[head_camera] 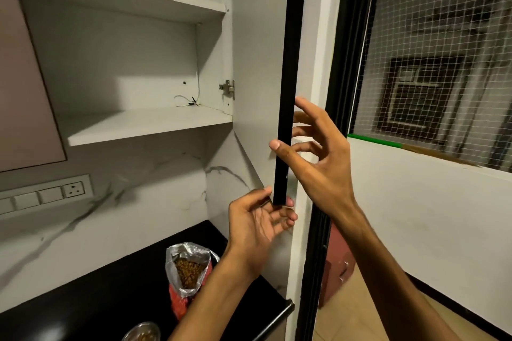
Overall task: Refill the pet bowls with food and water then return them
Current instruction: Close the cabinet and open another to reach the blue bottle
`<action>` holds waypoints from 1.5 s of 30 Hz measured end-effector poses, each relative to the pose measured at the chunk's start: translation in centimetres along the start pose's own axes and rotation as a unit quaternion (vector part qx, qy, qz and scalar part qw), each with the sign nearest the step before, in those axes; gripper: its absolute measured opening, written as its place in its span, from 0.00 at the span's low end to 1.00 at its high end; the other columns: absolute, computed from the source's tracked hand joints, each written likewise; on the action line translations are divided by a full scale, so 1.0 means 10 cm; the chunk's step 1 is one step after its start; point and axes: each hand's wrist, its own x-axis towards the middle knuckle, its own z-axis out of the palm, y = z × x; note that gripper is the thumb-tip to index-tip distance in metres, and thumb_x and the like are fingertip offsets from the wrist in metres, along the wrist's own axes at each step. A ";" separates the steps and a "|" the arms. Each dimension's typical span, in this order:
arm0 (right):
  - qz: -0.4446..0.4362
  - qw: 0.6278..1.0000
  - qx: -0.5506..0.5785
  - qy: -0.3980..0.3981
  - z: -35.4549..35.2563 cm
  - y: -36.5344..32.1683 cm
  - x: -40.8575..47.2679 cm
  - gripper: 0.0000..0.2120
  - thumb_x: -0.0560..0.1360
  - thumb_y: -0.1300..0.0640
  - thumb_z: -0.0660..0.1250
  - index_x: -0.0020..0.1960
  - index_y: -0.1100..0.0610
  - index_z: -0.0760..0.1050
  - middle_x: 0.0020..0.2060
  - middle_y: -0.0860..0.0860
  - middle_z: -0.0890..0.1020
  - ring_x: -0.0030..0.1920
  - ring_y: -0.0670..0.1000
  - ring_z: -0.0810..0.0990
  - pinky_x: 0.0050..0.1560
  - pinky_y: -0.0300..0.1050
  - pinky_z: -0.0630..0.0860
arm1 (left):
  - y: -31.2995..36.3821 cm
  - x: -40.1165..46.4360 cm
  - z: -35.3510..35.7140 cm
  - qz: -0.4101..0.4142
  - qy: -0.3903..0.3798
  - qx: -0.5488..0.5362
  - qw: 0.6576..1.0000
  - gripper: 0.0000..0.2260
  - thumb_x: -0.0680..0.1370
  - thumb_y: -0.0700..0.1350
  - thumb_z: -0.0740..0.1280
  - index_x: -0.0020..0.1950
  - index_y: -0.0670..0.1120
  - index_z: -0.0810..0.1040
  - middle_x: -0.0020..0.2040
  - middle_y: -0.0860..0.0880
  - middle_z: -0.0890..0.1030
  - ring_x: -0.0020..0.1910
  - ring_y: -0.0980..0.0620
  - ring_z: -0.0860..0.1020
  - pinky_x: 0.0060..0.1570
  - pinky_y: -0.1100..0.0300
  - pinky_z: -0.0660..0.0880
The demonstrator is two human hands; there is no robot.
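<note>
An open bag of brown pet food (188, 271), red with a silver lining, stands on the black countertop (110, 291). A steel bowl (142, 332) holding some food shows at the bottom edge. The cabinet door (285, 91) stands open, its black edge facing me. My left hand (257, 224) touches the door's bottom corner with its fingertips. My right hand (313, 155) is at the door's edge higher up, thumb on the near side, fingers spread behind it.
The open wall cabinet (144, 122) has bare white shelves with a loose wire at the back. A socket strip (47, 194) sits on the marble backsplash. To the right are a black door frame (318, 230) and a netted window (443, 50).
</note>
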 end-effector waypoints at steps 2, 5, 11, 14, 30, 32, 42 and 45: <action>-0.009 1.000 0.007 -0.006 0.10 -0.03 0.00 0.33 0.75 0.54 0.78 0.77 0.50 0.70 0.61 0.40 0.80 0.59 0.48 0.83 0.52 0.40 0.83 | 0.04 -0.02 -0.09 0.007 0.007 -0.003 1.000 0.11 0.80 0.45 0.62 0.46 0.38 0.79 0.38 0.39 0.79 0.34 0.44 0.77 0.41 0.52 0.74; -0.022 0.999 0.021 -0.012 0.27 -0.08 0.00 0.33 0.75 0.52 0.78 0.76 0.50 0.70 0.61 0.40 0.80 0.59 0.48 0.83 0.53 0.39 0.83 | 0.13 -0.05 -0.24 0.015 0.011 -0.001 1.000 0.12 0.78 0.46 0.62 0.52 0.38 0.76 0.39 0.38 0.78 0.34 0.43 0.77 0.40 0.52 0.74; -0.048 0.997 0.043 -0.043 0.63 -0.09 0.03 0.33 0.76 0.53 0.78 0.77 0.51 0.70 0.66 0.50 0.80 0.63 0.52 0.82 0.56 0.45 0.83 | 0.34 -0.17 -0.51 0.034 0.013 -0.019 0.999 0.16 0.76 0.48 0.63 0.49 0.35 0.81 0.39 0.38 0.78 0.35 0.43 0.77 0.42 0.51 0.72; -0.059 0.995 0.048 -0.057 0.85 -0.10 0.06 0.33 0.76 0.54 0.78 0.78 0.53 0.71 0.69 0.50 0.78 0.67 0.52 0.80 0.59 0.46 0.83 | 0.47 -0.21 -0.68 0.045 0.022 -0.026 0.998 0.19 0.76 0.50 0.63 0.52 0.34 0.80 0.40 0.39 0.78 0.36 0.43 0.77 0.43 0.50 0.72; -0.097 0.993 0.054 -0.049 2.26 -0.04 0.13 0.28 0.75 0.56 0.80 0.73 0.56 0.78 0.69 0.56 0.74 0.70 0.50 0.74 0.68 0.51 0.79 | 1.22 -0.23 -1.51 0.063 0.105 -0.133 0.984 0.22 0.78 0.54 0.61 0.50 0.35 0.81 0.44 0.39 0.81 0.37 0.42 0.79 0.43 0.51 0.72; -0.096 0.993 0.058 -0.047 2.37 -0.03 0.14 0.28 0.75 0.56 0.80 0.73 0.55 0.77 0.69 0.56 0.73 0.69 0.48 0.74 0.69 0.43 0.77 | 1.27 -0.21 -1.57 0.063 0.108 -0.136 0.983 0.22 0.78 0.55 0.61 0.52 0.36 0.79 0.45 0.38 0.81 0.40 0.42 0.79 0.43 0.51 0.72; -0.108 0.992 0.044 -0.039 2.96 0.12 0.26 0.29 0.75 0.51 0.79 0.74 0.54 0.77 0.70 0.58 0.71 0.67 0.51 0.73 0.68 0.39 0.73 | 1.49 -0.06 -1.89 0.085 0.161 -0.104 0.978 0.25 0.81 0.60 0.61 0.53 0.38 0.81 0.47 0.39 0.84 0.43 0.42 0.82 0.46 0.49 0.74; -0.112 0.992 0.035 -0.037 3.15 0.18 0.30 0.30 0.75 0.52 0.79 0.74 0.54 0.77 0.70 0.59 0.70 0.67 0.49 0.71 0.67 0.39 0.72 | 1.58 -0.01 -2.00 0.106 0.198 -0.085 0.971 0.23 0.82 0.60 0.62 0.56 0.40 0.80 0.45 0.40 0.86 0.41 0.44 0.84 0.44 0.51 0.77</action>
